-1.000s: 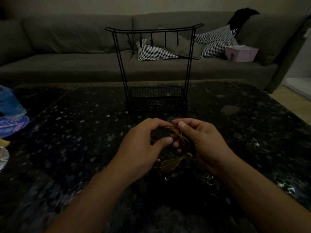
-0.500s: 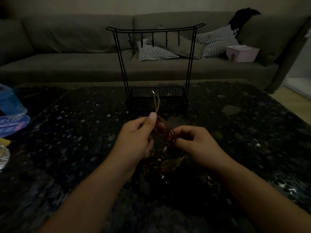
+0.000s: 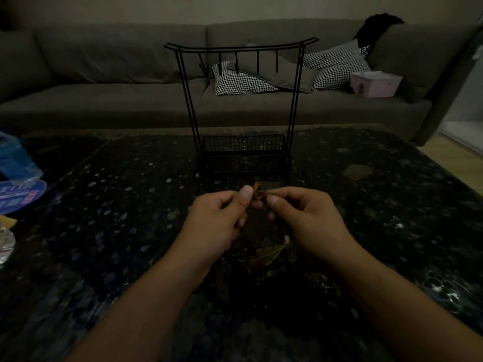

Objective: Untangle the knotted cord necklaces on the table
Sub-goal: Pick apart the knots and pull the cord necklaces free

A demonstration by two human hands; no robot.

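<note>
That tall cord loop is gone — both hands [image 3: 257, 205] now pinch a tight brown cord bunch [image 3: 258, 193], knot still stuck I'd say.

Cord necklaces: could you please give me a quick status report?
Left hand and right hand both pinching brown cord. Leaf pendant below on table. Nothing in the way.

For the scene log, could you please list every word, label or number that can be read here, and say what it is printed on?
None can be read with confidence.
Blue round package at the table's left edge: white lettering and a red mark, too blurred to read.
Black garment on the sofa back: white letters, partly hidden and unreadable.
Pink box: no legible text.
</note>
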